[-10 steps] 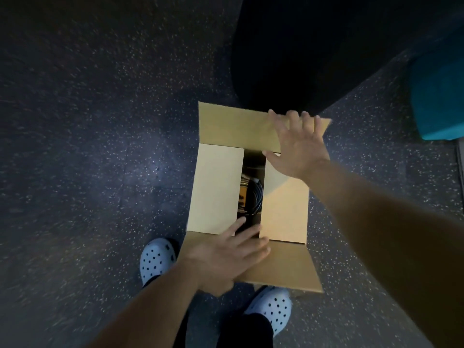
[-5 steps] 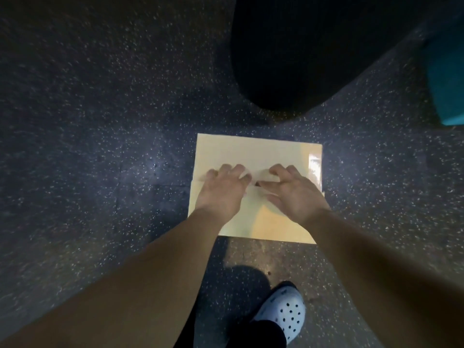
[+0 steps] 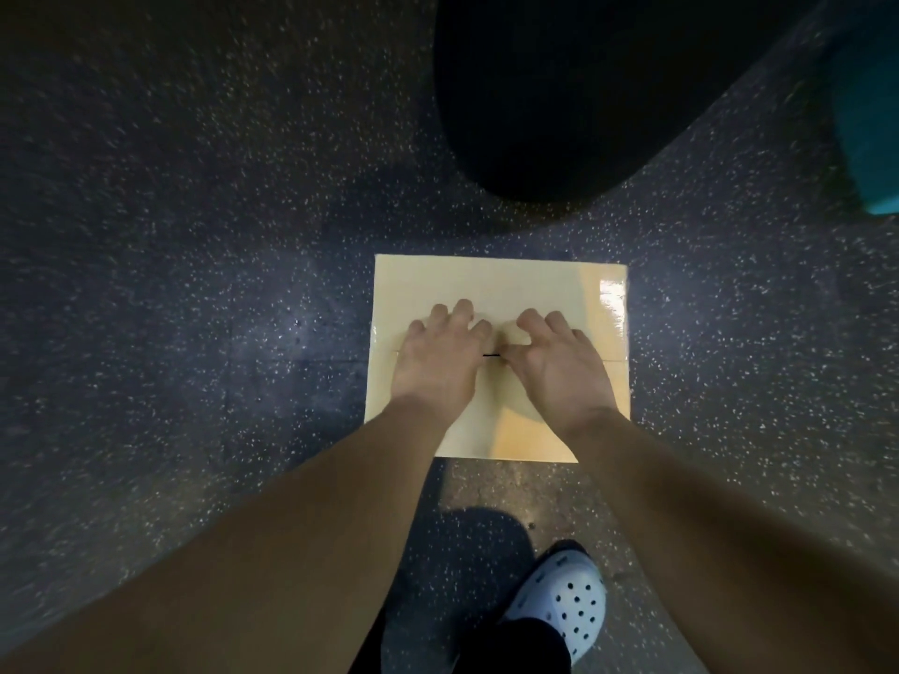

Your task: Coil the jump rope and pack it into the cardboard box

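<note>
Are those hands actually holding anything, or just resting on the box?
Nothing is gripped. The left hand and right hand lie flat, palms down, on the closed top flaps of the cardboard box, either side of the middle seam.

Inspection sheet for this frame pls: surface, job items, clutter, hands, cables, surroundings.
Surface: dark speckled floor; no table in view.
Job's things: cardboard box on the floor, top flaps folded shut, thin dark slit at the seam; jump rope not visible.
Clutter: nothing seen.
Grippers: left hand and right hand flat on the flaps, side by side over the seam, holding nothing.
Cables: nothing seen.
Surroundings: large black object beyond the box, teal object at the right edge, white perforated clog below.
</note>
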`<state>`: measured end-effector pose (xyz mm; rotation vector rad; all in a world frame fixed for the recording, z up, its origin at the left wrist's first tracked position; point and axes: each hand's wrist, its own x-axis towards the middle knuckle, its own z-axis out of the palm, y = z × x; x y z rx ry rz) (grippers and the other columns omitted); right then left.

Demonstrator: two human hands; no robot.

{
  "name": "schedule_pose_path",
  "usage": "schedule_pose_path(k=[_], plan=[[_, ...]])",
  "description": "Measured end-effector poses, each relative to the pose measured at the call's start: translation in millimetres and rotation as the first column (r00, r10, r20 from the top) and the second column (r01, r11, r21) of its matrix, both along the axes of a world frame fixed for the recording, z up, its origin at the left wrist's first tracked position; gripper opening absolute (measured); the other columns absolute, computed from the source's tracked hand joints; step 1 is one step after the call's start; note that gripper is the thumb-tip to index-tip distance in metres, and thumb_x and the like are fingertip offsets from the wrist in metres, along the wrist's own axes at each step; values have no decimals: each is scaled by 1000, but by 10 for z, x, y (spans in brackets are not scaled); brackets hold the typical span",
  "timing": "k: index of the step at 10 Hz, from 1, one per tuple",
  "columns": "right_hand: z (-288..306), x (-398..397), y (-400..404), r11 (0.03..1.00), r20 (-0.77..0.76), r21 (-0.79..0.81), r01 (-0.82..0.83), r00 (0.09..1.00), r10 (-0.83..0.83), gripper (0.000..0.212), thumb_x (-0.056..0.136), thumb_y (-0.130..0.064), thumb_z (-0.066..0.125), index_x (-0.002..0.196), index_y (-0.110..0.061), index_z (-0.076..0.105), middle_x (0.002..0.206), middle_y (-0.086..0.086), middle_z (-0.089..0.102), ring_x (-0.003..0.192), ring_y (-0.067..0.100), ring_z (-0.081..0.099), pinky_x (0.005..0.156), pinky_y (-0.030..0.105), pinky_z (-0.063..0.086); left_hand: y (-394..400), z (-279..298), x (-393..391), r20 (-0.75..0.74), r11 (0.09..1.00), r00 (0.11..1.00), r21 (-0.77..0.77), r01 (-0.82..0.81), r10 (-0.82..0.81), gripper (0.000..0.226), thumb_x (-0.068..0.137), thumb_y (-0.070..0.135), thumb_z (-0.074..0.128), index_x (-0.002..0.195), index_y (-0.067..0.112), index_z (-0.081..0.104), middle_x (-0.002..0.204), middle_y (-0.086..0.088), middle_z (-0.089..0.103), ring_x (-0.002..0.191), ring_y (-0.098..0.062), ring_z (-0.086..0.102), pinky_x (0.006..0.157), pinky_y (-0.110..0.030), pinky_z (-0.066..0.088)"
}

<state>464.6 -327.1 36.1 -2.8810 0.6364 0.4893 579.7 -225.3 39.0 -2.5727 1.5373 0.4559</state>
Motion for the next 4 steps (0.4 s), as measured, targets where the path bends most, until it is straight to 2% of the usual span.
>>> schedule_pose_path(k=[1, 2, 3, 4], plan=[[98, -8, -51, 999, 74, 13, 52, 996, -52, 24, 88, -16, 75, 108, -29, 78, 109, 3, 66, 95, 26, 60, 77, 36, 51, 54, 101, 8, -84, 996, 995, -66, -64, 58, 34, 97, 16, 61, 130, 22, 62, 126, -1, 55, 114, -23, 53, 93, -38, 47], [108, -11, -53, 991, 110, 85, 103, 988, -112, 17, 93, -21, 70, 105, -30, 78, 99, 2, 67, 87, 26, 60, 73, 36, 52, 88, 141, 10, -152, 995, 987, -80, -62, 49, 29, 99, 20, 58, 127, 22, 64, 123, 0, 57, 112, -23, 54, 94, -38, 47], [240, 7, -95, 977, 158, 159, 144, 973, -169, 24, 102, -28, 55, 109, -27, 78, 100, 4, 68, 91, 27, 60, 78, 37, 51, 85, 284, 60, -238, 982, 968, -149, -117, 79, 26, 101, 29, 54, 122, 22, 67, 122, 2, 60, 112, -21, 54, 95, -38, 46], [454, -3, -101, 940, 198, 219, 263, 931, -307, 30, 104, -33, 51, 109, -20, 77, 101, 6, 70, 95, 29, 63, 77, 38, 50, 101, 491, 83, -292, 950, 940, -198, -240, 177, 26, 101, 32, 55, 121, 24, 69, 122, 3, 62, 114, -20, 56, 95, -40, 47]])
